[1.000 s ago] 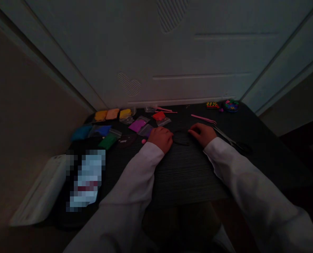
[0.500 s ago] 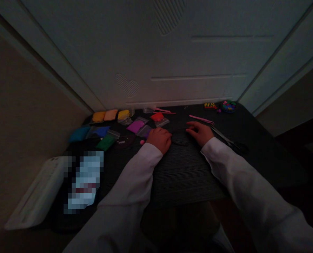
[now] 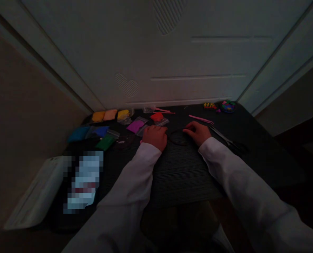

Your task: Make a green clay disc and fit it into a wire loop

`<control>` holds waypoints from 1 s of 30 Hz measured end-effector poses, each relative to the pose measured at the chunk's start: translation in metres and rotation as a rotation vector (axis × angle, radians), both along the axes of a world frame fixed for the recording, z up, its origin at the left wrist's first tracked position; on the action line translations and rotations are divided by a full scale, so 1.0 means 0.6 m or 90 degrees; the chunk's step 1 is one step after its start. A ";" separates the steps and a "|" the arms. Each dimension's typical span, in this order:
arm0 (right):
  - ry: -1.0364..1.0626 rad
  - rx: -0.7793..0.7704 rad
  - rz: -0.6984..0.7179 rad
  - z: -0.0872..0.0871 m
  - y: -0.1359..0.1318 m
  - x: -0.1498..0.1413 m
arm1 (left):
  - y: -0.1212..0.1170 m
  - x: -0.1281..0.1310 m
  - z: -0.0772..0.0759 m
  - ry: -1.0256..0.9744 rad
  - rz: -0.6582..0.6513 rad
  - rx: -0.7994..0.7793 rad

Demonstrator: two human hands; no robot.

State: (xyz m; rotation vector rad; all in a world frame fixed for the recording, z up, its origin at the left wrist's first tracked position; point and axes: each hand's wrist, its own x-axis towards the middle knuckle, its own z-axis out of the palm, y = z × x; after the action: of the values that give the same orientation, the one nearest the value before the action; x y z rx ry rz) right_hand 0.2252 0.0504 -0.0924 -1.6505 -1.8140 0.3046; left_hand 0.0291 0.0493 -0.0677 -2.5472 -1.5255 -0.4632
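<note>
The scene is very dim. My left hand (image 3: 154, 136) rests on the dark ribbed table (image 3: 182, 172) with its fingers curled in. My right hand (image 3: 198, 133) lies a little to its right, fingertips pinched toward the gap between the hands. In that gap lies a thin black curved band (image 3: 178, 138); each hand touches one end of it. Both arms wear white sleeves. A small pink bit peeks out just left of my left hand.
Small bags of coloured clay lie at the back left: yellow (image 3: 98, 116), peach (image 3: 111, 114), blue (image 3: 79, 133), green (image 3: 105, 142), purple (image 3: 135, 125), red (image 3: 157, 116). A pink stick tool (image 3: 200, 118) and scissors (image 3: 226, 141) lie right of my right hand. Colourful pieces (image 3: 228, 105) sit by the white door.
My left hand has slid slightly to the left and back, and my right hand has edged left. The black band shows more clearly between them.
</note>
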 end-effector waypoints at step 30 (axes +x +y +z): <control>-0.187 0.003 0.094 -0.006 0.008 0.004 | -0.003 0.003 -0.006 -0.033 -0.004 0.036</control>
State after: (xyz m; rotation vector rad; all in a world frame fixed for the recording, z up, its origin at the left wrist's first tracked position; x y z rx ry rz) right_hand 0.2273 0.0552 -0.0959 -1.6276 -2.1586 0.1252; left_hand 0.0307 0.0475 -0.0714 -2.5170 -1.4993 -0.5686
